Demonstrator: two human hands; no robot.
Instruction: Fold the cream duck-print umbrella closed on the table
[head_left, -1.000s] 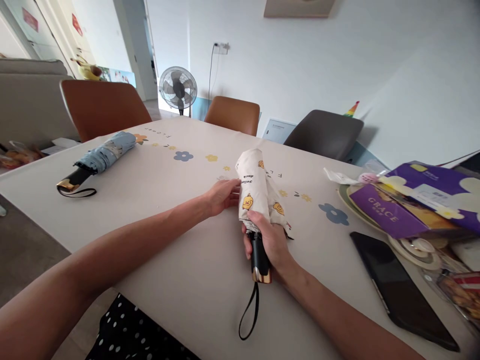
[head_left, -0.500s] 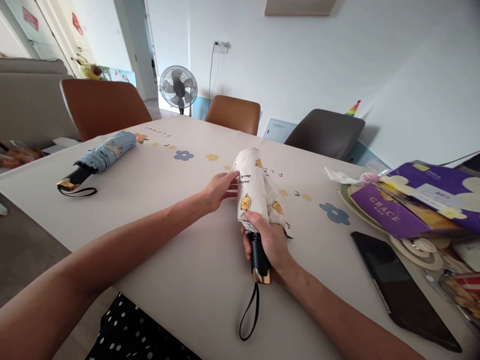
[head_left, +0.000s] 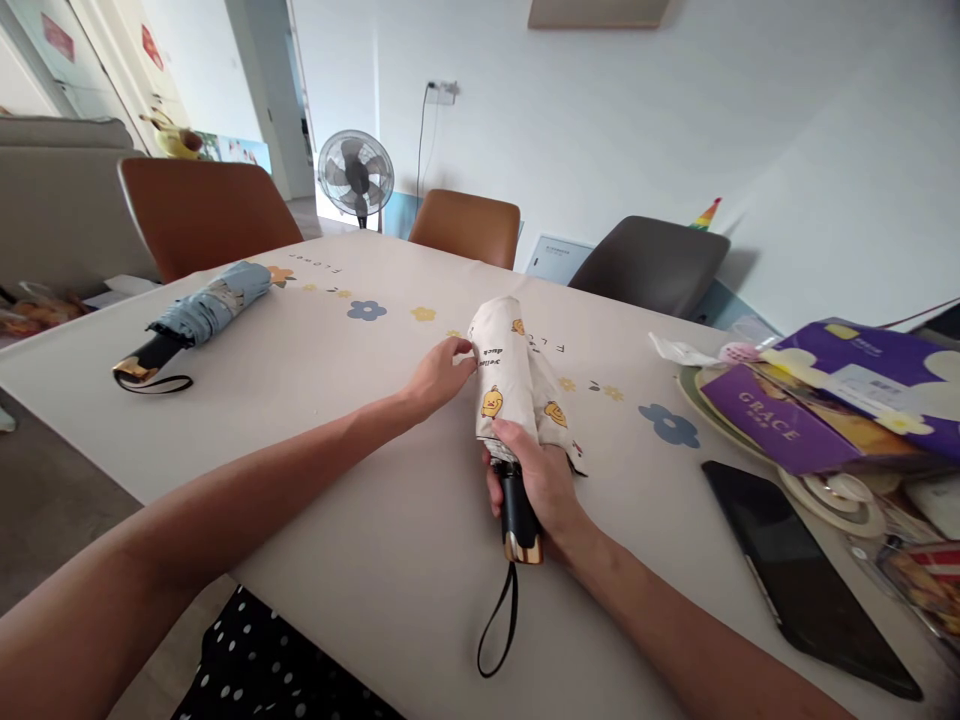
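At the near edge, dark polka-dot cloth [head_left: 262,660] shows below the table [head_left: 390,560], and a black strap [head_left: 514,612] loops toward the person from the handle [head_left: 517,510] of a folded white umbrella [head_left: 510,375]. The right hand [head_left: 544,475] is closed round it where handle meets canopy, thumb on the fabric, fingers curling to the left side. The umbrella lies at the middle of the near side, its long axis running almost straight away from the person, far end slightly left; a loose flap spreads rightward. Most of the canopy lies beyond the right hand and directly right of the left hand [head_left: 442,375], which is nearer its far half. That hand's fingers bend in at the canopy's left edge; whether they pinch the cloth I cannot tell. A phone [head_left: 810,580] lies well to the right, a purple box [head_left: 780,420] beyond it. Farther left, apart from both hands, rests a blue umbrella [head_left: 214,305]; past the table stand chairs [head_left: 465,230] and a fan [head_left: 358,175].
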